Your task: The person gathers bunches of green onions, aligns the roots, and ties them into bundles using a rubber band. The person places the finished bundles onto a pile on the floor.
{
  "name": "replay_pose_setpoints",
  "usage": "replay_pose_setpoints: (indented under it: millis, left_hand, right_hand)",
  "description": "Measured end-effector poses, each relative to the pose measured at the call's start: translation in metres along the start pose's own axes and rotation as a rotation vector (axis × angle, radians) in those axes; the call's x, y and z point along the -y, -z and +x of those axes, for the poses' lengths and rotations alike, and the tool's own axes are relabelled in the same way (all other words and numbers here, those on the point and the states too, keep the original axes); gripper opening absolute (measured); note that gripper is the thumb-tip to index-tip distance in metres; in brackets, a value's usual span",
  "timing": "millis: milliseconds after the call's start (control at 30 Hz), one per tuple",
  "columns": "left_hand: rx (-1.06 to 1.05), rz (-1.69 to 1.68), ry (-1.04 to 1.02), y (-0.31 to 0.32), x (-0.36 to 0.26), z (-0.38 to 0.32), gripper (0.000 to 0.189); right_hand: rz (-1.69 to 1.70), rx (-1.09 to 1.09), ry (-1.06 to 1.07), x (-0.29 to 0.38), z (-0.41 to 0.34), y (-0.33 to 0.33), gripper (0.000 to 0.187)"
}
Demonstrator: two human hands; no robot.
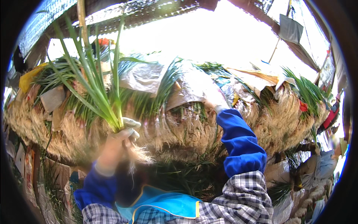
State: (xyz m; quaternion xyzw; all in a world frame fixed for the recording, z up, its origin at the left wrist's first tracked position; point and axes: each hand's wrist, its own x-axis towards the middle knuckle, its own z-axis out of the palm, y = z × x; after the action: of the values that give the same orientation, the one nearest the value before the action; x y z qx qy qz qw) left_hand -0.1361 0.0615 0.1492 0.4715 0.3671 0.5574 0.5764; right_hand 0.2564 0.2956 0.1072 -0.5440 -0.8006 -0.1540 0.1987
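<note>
My left hand (123, 135), in a pale glove with blurred edges, is closed around the lower stems of a bunch of green onions (109, 106). The long leaves point up and the stringy pale roots (141, 154) hang below the fist. My right hand (214, 102) reaches to the heap, beside a translucent plastic sheet (186, 96); its fingers are washed out by glare, so whether they grip anything is unclear. In front lies a long heap of green onions with its roots (173, 128) facing me.
Plastic sheets and a cardboard-like piece (253, 75) lie over the heap. Cut leaves litter the dark ground (181, 176) below it. A wooden pole (83, 25) rises at the back left. Other people (331, 114) are at the right edge, beside more onions.
</note>
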Motion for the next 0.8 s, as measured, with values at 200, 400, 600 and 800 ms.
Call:
replay_pose_setpoints:
  millis: [200, 400, 600, 800]
  left_hand:
    - [0.013, -0.009, -0.035, 0.029, -0.006, -0.008, 0.026]
    - [0.014, -0.065, -0.114, 0.003, -0.022, -0.007, 0.025]
    - [0.132, -0.065, -0.011, -0.032, -0.013, 0.081, 0.031]
    - [0.220, -0.142, 0.370, -0.025, 0.095, 0.228, 0.025]
  right_hand:
    - [-0.146, 0.169, -0.263, 0.029, 0.034, 0.038, 0.031]
    - [0.255, -0.141, -0.005, 0.211, 0.098, 0.057, 0.020]
    - [0.500, 0.113, -0.053, 0.329, 0.044, -0.061, 0.023]
    - [0.824, 0.422, -0.049, 0.284, -0.053, -0.046, 0.031]
